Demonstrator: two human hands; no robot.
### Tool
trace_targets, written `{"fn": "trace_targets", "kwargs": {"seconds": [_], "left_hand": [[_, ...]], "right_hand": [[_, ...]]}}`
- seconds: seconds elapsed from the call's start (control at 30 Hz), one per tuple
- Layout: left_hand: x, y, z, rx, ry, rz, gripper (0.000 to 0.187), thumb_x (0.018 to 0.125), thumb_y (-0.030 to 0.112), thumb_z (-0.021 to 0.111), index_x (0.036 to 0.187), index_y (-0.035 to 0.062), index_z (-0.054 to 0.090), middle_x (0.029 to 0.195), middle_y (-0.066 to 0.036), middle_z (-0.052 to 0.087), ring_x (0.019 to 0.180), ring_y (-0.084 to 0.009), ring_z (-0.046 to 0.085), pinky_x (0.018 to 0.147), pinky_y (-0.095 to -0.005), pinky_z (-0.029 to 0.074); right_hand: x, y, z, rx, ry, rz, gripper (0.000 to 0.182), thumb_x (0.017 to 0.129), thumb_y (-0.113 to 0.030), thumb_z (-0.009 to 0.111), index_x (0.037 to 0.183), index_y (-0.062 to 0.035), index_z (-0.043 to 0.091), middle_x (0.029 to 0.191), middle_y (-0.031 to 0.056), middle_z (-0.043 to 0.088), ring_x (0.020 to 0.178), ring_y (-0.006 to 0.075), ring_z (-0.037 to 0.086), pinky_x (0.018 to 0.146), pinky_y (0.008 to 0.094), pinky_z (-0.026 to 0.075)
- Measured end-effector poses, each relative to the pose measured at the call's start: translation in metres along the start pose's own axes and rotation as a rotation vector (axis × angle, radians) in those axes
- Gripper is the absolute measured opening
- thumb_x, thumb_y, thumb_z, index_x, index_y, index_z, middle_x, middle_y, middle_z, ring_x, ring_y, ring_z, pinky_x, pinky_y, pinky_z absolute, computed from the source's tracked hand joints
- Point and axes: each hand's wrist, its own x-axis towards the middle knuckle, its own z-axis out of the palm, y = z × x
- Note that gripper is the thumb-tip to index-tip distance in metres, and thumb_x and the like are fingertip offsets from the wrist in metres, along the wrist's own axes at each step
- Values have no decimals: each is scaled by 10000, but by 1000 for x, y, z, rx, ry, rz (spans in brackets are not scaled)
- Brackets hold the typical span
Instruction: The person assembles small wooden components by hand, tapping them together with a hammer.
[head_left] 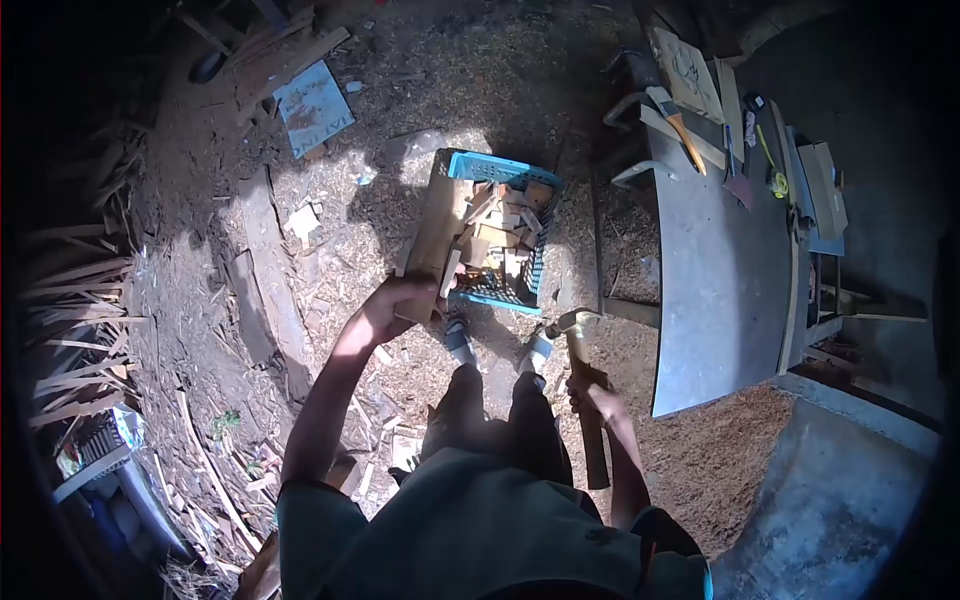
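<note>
My left hand [392, 305] grips the lower end of a flat wooden board [438, 225] that leans over the left side of a blue plastic crate [500, 170]. The crate stands on the sawdust-covered ground just in front of my feet and holds several small wood offcuts [500, 235]. My right hand [590, 395] is closed around the wooden handle of a hammer [572, 325], whose metal head points left, near the crate's right corner and beside my right foot.
A grey metal workbench [715, 270] stands to the right, carrying a hatchet [672, 110], a carved wood panel [685, 70] and small tools. Wood slats [75, 300] are heaped at left. Planks [265, 270] and a blue sheet [313, 105] lie on the ground.
</note>
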Motion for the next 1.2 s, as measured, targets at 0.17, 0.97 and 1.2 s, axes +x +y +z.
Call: {"fn": "trace_targets", "kwargs": {"seconds": [0.17,0.97,1.2], "left_hand": [[18,-24,72,356,-39,248,720,677,70,673,1294,17,306,1075,-97,526,888,-183,575,767,-351,481],[175,-189,188,27,-363,-260,587,740,382,603,1144,-29,491,1005,-162,604,856,-291,606,822,-426,470],[203,-227,178,305,56,-192,206,775,214,535,920,68,540,780,-65,560,688,-168,584,574,-316,504]], "right_hand": [[-96,-52,-46,-55,550,-527,170,796,-57,544,943,28,537,575,-3,472,471,83,442,424,234,346],[-21,37,-227,-508,1299,-612,430,660,-177,726,1031,-19,578,942,193,527,869,359,520,780,426,429],[-34,16,-227,-564,1125,-400,616,640,-249,749,1157,-49,481,1028,193,494,933,381,486,810,451,412]]}}
